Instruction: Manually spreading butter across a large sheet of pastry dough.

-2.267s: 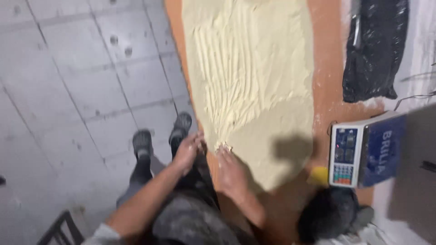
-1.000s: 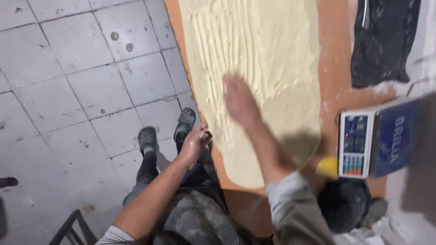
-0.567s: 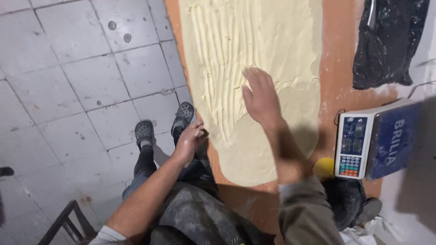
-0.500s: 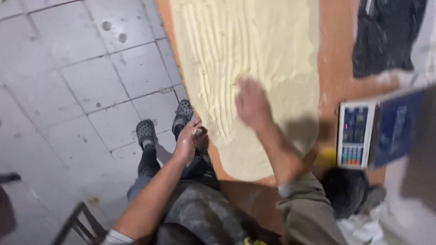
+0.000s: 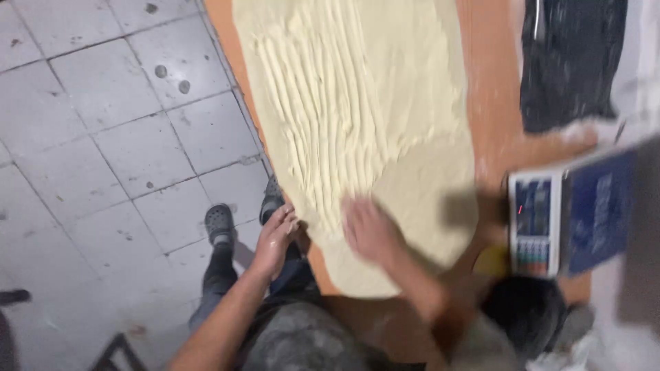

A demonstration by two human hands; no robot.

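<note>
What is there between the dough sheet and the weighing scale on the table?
In the head view, only a bare strip of orange table lies between the dough sheet and the scale.

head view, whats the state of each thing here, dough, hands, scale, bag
dough: spread flat in a long sheet on the table, grooved in lengthwise ridges, smooth at the near end
right hand: palm down, flat on the near end of the dough, blurred
left hand: at the table edge by the dough's rim, fingers curled
table: orange top, dusted with flour
scale: blue and white, on the table, display blurred
black bag: lying crumpled, flour-dusted
</note>
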